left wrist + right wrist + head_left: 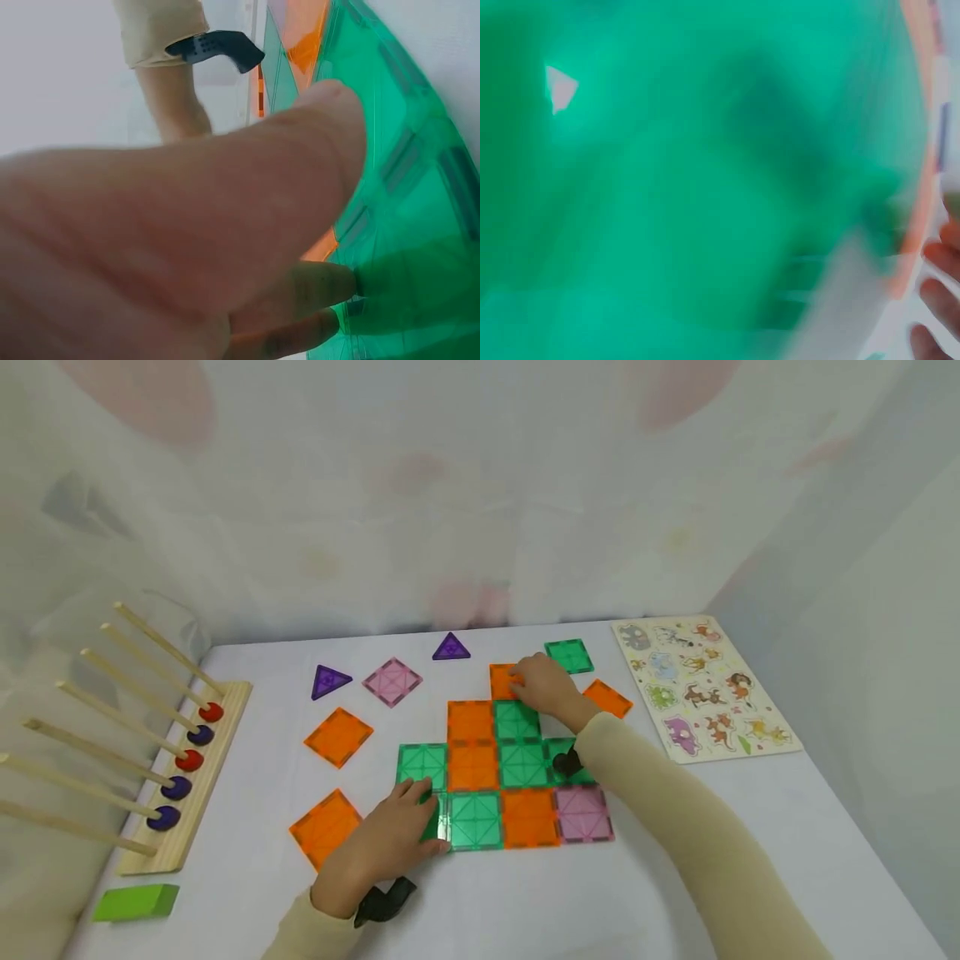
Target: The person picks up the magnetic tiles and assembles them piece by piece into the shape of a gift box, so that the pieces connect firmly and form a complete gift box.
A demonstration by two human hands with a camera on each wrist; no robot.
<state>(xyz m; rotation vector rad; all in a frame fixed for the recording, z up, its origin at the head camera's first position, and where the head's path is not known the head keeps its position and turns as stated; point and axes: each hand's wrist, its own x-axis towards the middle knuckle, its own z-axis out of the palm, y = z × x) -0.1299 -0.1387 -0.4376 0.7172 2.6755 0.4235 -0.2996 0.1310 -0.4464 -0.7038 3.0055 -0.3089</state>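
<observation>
Tabletop (750, 877): white; all the pieces are carried on it.
Tile patch (472, 766): laid flat near the middle; green, orange and pink squares are set edge to edge in four rows, narrowed at the far side to one orange tile (501, 681).
Rack (191, 814): stood at the left; a row of tilted-looking pegs (153, 672) is held by it.
Board (712, 681): placed at the right, printed with animals.
Left hand (397, 831): fingers and thumb are held apart, rested on the near-left green tile (438, 822).
Right hand (547, 683): fingertips are laid on the orange tile; whether it is pinched cannot be told.
Loose squares (339, 737): three are scattered left of the patch, two to its far right.
Block (137, 902): green, placed just before the rack.
Triangles (451, 647): two, purple, set along the far side.
Discs (189, 760): red and blue, seated low on the pegs.
</observation>
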